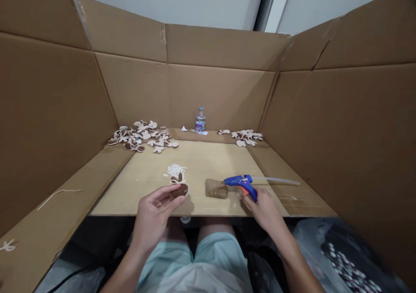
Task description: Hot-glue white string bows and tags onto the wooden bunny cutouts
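Closest: person's light teal shorts [217, 252] under the near edge. Clear plastic bag [305, 241] at lower right, lots of small pale pieces [351, 269] showing at it, too blurry to name. Lower left, pale cord bow [8, 245] on a cardboard flap [74, 178]; loose pale string [58, 193] farther along it.

Left hand [156, 206] above the near edge of the surface [208, 154], grip pinching a brown bunny-eared piece [181, 191] between thumb and fingers; pale rim, cord bow below the ears, ears pointing away from person. Right hand [266, 208], grip wrapped round handle of a blue glue gun [238, 180], nozzle pointing left, orange trigger, small red light on. Can't tell if trigger is pressed. Translucent glue stick [279, 180] sticks out the back. Nozzle tip at a brown rectangular pad [214, 190]; contact unclear.

Just beyond the piece: heap of small white chips [176, 170].

Far left, big pile of bunny-eared cutouts [146, 135], brown and cream; smaller cutout pile [247, 136] far right. Between: white scrap [183, 128], labelled plastic bottle [200, 122], blue cap, upright. Behind: cardboard back panel [221, 93].
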{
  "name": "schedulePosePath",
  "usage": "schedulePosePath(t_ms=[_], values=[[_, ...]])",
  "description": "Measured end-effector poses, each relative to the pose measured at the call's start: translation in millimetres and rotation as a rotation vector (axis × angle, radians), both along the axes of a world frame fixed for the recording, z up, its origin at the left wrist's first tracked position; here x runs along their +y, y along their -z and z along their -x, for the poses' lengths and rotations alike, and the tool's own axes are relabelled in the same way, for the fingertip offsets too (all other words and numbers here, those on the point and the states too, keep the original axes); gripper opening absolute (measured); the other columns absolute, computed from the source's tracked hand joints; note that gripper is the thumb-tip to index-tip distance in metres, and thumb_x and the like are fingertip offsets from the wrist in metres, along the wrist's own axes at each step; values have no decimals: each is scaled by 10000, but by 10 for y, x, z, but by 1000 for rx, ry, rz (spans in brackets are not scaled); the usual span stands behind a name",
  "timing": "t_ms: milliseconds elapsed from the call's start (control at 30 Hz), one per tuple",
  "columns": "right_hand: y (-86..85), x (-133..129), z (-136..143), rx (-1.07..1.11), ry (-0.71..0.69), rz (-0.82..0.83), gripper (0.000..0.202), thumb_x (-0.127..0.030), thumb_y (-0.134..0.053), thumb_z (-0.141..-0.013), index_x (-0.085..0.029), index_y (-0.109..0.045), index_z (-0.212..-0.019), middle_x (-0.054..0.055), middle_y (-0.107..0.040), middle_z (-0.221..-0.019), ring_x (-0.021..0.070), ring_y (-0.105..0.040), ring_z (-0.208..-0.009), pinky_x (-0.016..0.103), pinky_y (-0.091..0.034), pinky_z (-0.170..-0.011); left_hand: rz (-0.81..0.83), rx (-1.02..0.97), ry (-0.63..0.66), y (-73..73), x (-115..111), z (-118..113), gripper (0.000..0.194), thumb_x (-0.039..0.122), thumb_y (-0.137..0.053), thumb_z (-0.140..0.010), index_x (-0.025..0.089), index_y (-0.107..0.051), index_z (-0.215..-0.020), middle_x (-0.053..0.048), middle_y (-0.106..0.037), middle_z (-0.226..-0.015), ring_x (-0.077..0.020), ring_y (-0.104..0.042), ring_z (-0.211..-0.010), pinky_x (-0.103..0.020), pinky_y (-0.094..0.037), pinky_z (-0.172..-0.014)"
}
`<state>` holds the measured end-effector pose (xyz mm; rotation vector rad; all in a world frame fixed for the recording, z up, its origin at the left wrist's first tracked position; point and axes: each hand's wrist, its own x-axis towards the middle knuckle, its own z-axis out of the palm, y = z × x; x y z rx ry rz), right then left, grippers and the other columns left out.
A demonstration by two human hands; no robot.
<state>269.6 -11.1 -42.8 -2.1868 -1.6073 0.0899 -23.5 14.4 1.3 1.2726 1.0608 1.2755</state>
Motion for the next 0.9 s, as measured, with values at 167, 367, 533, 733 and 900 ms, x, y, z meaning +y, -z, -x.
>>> schedulePosePath(t_ms=[167, 367, 533, 733, 900], values=[[149, 77, -155, -43, 79, 109, 287, -370, -564, -814, -103, -663, -850, 166, -687, -823, 274, -664, -766, 308, -461, -676, -51, 24, -96, 18, 143, 150, 372, 284, -804, -664, 183, -713, -1011, -72, -751, -1037, -220, -695, -969, -290, -559, -861], [174, 4, -69, -151, 198, 37, 507, -511, -640, -738, -74, -621, -993, 233, -652, -939, 363, -629, -859, 421, -471, -701, -81, 28, -130, 7, 246, 301, 377, 288, -790, -675, 157, -710, -1019, -105, -739, -1066, -247, -686, -993, -352, -544, -895], [76, 113, 624, -46, -364, -232, 191, -217, -585, -819, -131, -609, -988, 159, -667, -962, 288, -617, -912, 405, -477, -799, -75, 21, -144, -9, 270, 353, 332, 260, -774, -684, 159, -720, -996, -102, -750, -1032, -242, -690, -984, -352, -530, -910], [-45, 705, 1572, -39, -661, -121, 165, -154, -511, -887, -136, -608, -1020, 122, -687, -972, 222, -624, -941, 302, -454, -805, -107, 40, -155, 5, 285, 377, 308, 238, -745, -717, 156, -715, -1012, -101, -738, -1068, -235, -682, -1003, -345, -518, -930], [-74, 811, 1743, -98, -706, -87, 191, -287, -519, -920, -129, -623, -943, 142, -688, -929, 256, -620, -929, 356, -442, -814, -119, 36, -163, -7, 294, 417, 300, 252, -747, -719, 167, -715, -1005, -87, -744, -1053, -228, -686, -990, -331, -525, -920]])
